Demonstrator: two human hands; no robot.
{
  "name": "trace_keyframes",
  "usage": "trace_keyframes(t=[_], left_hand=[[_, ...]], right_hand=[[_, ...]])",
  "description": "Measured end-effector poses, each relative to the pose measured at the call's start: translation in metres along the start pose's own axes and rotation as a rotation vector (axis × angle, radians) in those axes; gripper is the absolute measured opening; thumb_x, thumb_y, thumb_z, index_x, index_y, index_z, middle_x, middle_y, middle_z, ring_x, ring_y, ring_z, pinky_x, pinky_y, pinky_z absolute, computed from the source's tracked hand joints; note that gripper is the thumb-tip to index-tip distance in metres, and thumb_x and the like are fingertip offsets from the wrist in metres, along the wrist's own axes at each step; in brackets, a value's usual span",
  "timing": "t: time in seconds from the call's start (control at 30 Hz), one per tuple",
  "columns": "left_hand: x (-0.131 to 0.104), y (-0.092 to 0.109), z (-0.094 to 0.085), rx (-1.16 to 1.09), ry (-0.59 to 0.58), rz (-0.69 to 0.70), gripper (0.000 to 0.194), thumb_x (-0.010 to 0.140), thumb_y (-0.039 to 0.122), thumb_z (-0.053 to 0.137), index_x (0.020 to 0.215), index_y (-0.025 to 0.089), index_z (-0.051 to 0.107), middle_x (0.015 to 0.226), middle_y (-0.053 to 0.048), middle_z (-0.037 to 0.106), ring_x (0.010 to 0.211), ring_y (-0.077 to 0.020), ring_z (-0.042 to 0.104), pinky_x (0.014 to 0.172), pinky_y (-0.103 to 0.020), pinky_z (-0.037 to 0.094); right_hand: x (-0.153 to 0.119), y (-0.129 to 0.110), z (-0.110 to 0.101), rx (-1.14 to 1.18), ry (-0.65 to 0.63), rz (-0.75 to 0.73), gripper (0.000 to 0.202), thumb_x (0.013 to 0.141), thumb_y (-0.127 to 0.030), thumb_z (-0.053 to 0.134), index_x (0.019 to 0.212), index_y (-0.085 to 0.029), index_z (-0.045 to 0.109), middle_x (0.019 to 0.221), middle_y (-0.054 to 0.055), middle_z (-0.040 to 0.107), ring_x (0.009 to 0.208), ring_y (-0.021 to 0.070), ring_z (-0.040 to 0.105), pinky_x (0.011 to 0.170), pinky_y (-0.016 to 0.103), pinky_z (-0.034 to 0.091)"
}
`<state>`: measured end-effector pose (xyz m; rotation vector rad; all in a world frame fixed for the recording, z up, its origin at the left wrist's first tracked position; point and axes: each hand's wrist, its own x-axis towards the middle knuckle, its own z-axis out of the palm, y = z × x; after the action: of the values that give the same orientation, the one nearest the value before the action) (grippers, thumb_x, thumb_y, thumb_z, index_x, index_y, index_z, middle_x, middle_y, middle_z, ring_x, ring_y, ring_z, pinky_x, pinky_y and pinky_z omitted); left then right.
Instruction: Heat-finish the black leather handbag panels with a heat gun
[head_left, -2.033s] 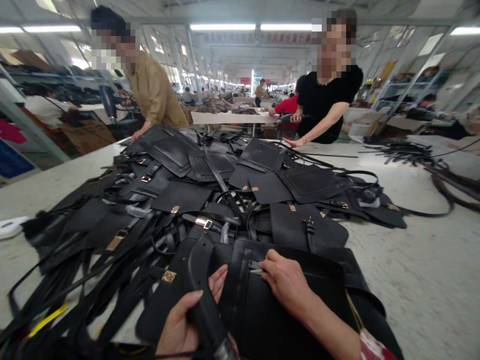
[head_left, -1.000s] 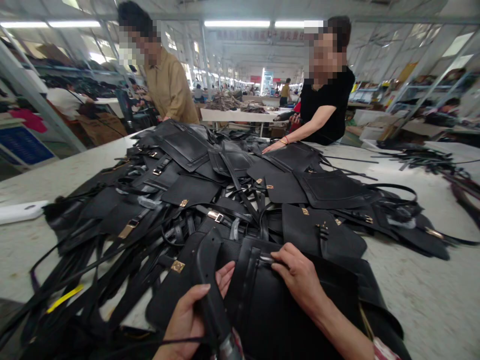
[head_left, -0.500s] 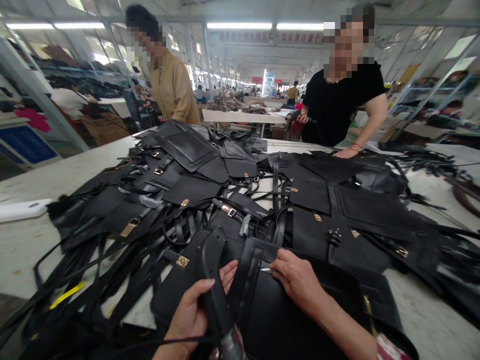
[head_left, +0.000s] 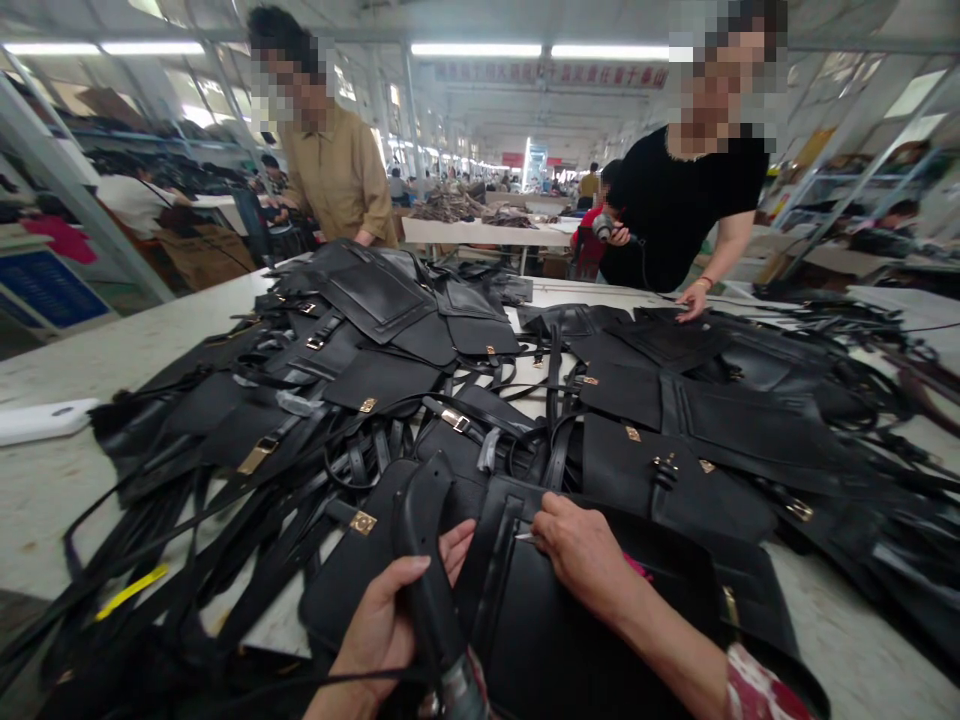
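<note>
In the head view, my left hand is closed around a dark curved tool that looks like a heat gun. Its thumb lies across the front, with fingertips showing behind. The tool's metallic end is at the bottom edge. My right hand pinches a small pointed metal tool, whose tip lies by the stitched strip of a black leather bag. Most of this tool is hidden in the fist; a bit of pink shows behind the hand. A black flap with a gold clasp lies left of the heat gun.
Black bag parts with straps and gold buckles cover much of the white table. A yellow strip and a white object lie left. Across the table stand two people; the right one holds a grey heat gun.
My right hand has shifted slightly left with the pointed tool; my left hand stays about the same. Across the table, the right person's free hand has lifted off the bag parts.
</note>
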<state>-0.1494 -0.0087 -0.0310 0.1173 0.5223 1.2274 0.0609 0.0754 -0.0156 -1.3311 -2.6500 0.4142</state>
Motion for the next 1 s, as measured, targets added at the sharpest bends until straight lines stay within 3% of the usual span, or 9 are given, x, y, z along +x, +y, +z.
trace_keyframes(t=[0.13, 0.3, 0.6, 0.73, 0.87, 1.0], left_hand=[[-0.001, 0.000, 0.000, 0.007, -0.034, 0.004, 0.053, 0.069, 0.017, 0.042, 0.118, -0.005, 0.044, 0.123, -0.020, 0.048, 0.122, -0.0272, 0.032, 0.107, -0.035, 0.016], [-0.001, 0.000, -0.004, 0.011, -0.084, -0.007, 0.056, 0.069, 0.020, 0.043, 0.119, -0.004, 0.043, 0.122, -0.019, 0.050, 0.124, -0.0276, 0.029, 0.107, -0.036, 0.015], [-0.001, 0.001, -0.004, 0.007, -0.100, -0.029, 0.057, 0.067, 0.020, 0.043, 0.118, -0.005, 0.045, 0.123, -0.019, 0.049, 0.124, -0.0284, 0.028, 0.107, -0.036, 0.012], [0.000, 0.001, -0.004, 0.008, -0.088, 0.016, 0.047, 0.070, 0.017, 0.041, 0.111, -0.003, 0.053, 0.124, -0.019, 0.048, 0.123, -0.0270, 0.031, 0.108, -0.034, 0.013], [-0.001, 0.001, -0.005, 0.076, -0.080, 0.013, 0.041, 0.073, 0.014, 0.039, 0.107, 0.001, 0.058, 0.123, -0.017, 0.049, 0.123, -0.0272, 0.031, 0.107, -0.037, 0.013], [0.002, 0.007, -0.006, 0.199, -0.046, -0.055, 0.045, 0.073, 0.016, 0.043, 0.116, 0.012, 0.052, 0.125, -0.011, 0.050, 0.124, -0.0280, 0.030, 0.104, -0.044, 0.020]], right_hand=[[0.000, 0.002, 0.001, 0.098, 0.059, 0.046, 0.010, 0.082, -0.019, 0.047, 0.083, -0.022, 0.057, 0.081, -0.001, 0.053, 0.075, 0.0116, 0.053, 0.065, 0.020, 0.036], [0.012, -0.017, 0.007, 0.184, 0.072, -0.018, 0.010, 0.081, -0.025, 0.051, 0.089, -0.026, 0.058, 0.086, -0.003, 0.053, 0.083, 0.0111, 0.053, 0.067, 0.018, 0.037], [0.031, -0.021, 0.027, 0.220, 0.079, -0.024, 0.008, 0.077, -0.022, 0.055, 0.078, -0.023, 0.062, 0.079, -0.001, 0.055, 0.078, 0.0146, 0.053, 0.061, 0.023, 0.034], [0.034, -0.023, 0.030, 0.306, 0.160, 0.007, 0.006, 0.074, -0.015, 0.056, 0.073, -0.020, 0.060, 0.077, 0.000, 0.053, 0.072, 0.0143, 0.052, 0.063, 0.024, 0.035], [0.026, -0.022, 0.013, 0.420, 0.334, 0.115, 0.010, 0.077, -0.013, 0.050, 0.076, -0.019, 0.058, 0.078, 0.000, 0.052, 0.073, 0.0137, 0.052, 0.067, 0.024, 0.038], [-0.018, 0.002, -0.019, 0.497, 0.482, 0.217, 0.010, 0.081, -0.017, 0.047, 0.088, -0.020, 0.054, 0.079, -0.001, 0.055, 0.072, 0.0116, 0.053, 0.064, 0.019, 0.041]])
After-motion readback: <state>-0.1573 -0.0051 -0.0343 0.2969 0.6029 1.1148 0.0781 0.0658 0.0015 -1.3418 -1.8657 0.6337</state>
